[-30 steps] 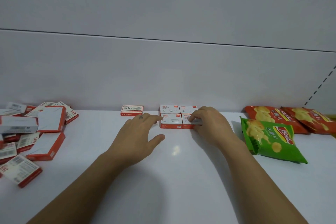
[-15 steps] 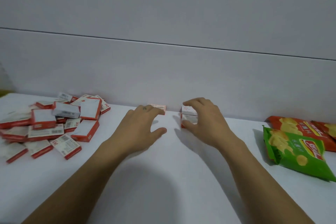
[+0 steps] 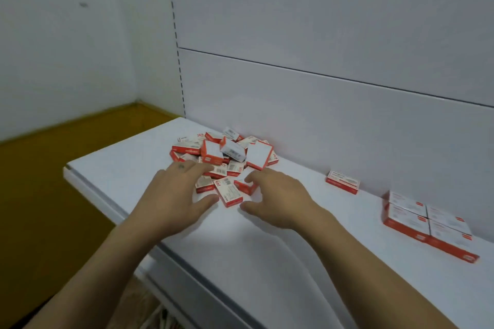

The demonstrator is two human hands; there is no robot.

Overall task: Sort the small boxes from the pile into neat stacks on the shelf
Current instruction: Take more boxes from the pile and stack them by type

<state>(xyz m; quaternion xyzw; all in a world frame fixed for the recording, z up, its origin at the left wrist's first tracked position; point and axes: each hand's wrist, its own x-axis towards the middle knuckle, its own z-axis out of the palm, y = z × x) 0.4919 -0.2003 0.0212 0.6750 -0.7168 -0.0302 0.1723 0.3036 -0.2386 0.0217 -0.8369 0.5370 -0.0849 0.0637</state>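
Head view: a jumbled pile (image 3: 224, 157) of small red-and-white boxes is noted at the left end of the shelf (image 3: 267, 262), against the back wall (image 3: 294, 104). Neat stacks (image 3: 427, 227) are seen well apart to the right, with a single box (image 3: 342, 181) between. The left hand (image 3: 173, 195) and right hand (image 3: 278, 197) are spread at the pile's near edge, and nothing is grasped. The boxes are judged light, stiff and slightly slick, best pinched across the long sides.

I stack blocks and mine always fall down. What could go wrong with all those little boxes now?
The pile of small red-and-white cardboard boxes is jumbled, some tilted on others; pulling a low one with the left hand or right hand might tumble the rest. The white shelf ends not far left of the pile, so a nudged box could slide off. The neat stack of boxes stands right of the right arm; a careless sweep might bump it.
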